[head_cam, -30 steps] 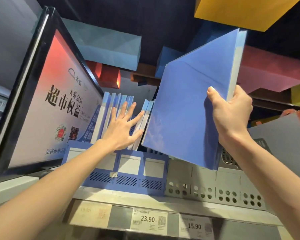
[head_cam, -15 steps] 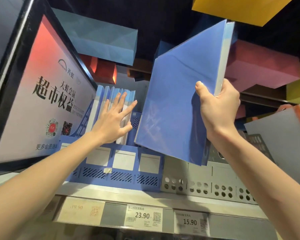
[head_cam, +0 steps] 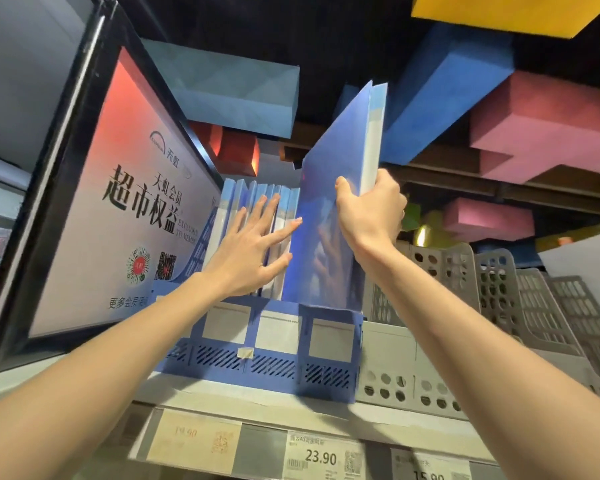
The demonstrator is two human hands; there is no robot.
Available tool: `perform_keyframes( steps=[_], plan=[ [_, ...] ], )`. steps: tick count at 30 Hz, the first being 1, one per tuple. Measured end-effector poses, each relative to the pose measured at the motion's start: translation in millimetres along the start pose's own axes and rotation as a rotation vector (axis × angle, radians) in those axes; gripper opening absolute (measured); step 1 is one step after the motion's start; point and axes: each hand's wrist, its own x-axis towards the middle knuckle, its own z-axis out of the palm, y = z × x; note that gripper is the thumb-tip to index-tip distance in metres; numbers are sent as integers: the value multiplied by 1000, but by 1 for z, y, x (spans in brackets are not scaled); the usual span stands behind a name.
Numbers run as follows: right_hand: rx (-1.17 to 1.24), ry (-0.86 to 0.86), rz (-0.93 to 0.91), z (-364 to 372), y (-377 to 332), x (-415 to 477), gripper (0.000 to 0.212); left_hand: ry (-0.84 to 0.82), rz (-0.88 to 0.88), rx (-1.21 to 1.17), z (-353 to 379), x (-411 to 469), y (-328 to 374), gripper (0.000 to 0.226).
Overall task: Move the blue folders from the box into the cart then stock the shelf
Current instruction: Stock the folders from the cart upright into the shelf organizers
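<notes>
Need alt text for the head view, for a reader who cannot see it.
The right hand holds a blue folder nearly upright, its lower edge in a blue file rack, while the left hand presses flat against the row of folders standing beside it. Grey racks sit to the right, a framed sign to the left.

The shelf (head_cam: 201, 393) is carrying a blue file rack (head_cam: 267, 362), standing just beside grey racks (head_cam: 413, 375) on its right. A black-framed sign (head_cam: 118, 220) is standing at the left, with price tags (head_cam: 321, 457) lining the front edge.
</notes>
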Motion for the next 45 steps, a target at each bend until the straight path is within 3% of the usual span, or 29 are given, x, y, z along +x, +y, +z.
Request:
perform_keyframes(
  steps=[8, 18, 22, 30, 45],
  plan=[
    [-29, -160, 69, 33, 5, 13, 36, 38, -159, -294, 4, 0, 20, 64],
    [-46, -241, -149, 20, 22, -24, 39, 95, -260, -428, 11, -2, 32, 83],
    [-43, -281, -272, 20, 52, -40, 47, 84, -257, -447, 9, -2, 29, 74],
    [-9, -364, -345, 32, 81, -55, 49, 91, -248, -462, 7, -3, 28, 81],
    [49, -419, -355, 31, 101, -44, 46, 60, -227, -647, -1, -3, 31, 79]
  ],
)
